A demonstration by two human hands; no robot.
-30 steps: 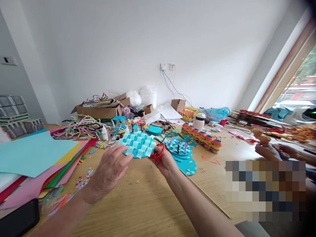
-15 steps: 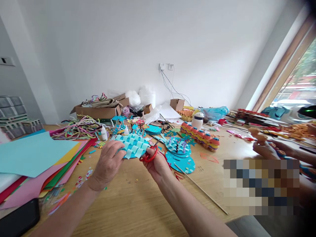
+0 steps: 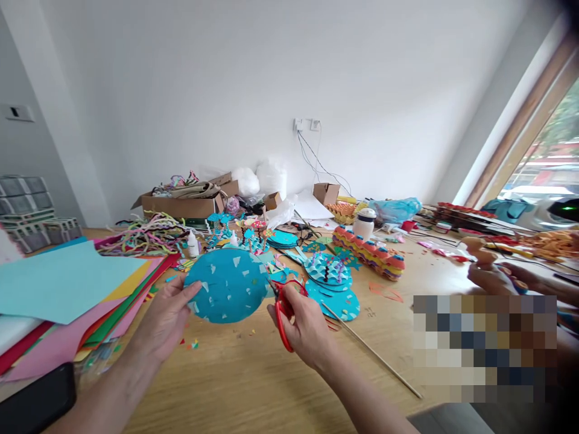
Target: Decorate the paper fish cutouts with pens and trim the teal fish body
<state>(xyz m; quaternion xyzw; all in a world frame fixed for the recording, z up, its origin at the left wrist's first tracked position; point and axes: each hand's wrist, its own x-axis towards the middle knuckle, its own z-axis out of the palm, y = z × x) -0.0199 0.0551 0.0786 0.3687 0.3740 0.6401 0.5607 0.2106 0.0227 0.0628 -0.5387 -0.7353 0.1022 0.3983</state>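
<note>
Between finger and thumb, my left hand (image 3: 169, 310) grips the left edge of a round blue paper disc (image 3: 230, 286). The disc is tilted up above the table, its speckled side toward me, dotted with pale scraps. My right hand (image 3: 305, 322) holds red-handled scissors (image 3: 284, 325), the blades at the disc's right edge. Whether the blades touch the paper I cannot tell. Beyond my right hand, more blue discs (image 3: 339, 301) lie stacked, the top one woven with pale strips and bearing dark twisted stems.
Coloured paper sheets (image 3: 54, 289) and a black phone (image 3: 38, 398) lie at left. A thin wooden stick (image 3: 375, 352) slants across the right side. Behind are a painted egg carton (image 3: 368, 253), a white jar (image 3: 364, 224) and a glue bottle (image 3: 193, 244). A co-worker's hands (image 3: 493, 277) are at right.
The blue disc has been turned over: its side woven with pale strips faced up before, and its speckled side shows now. My left hand has moved left, the scissors slightly right.
</note>
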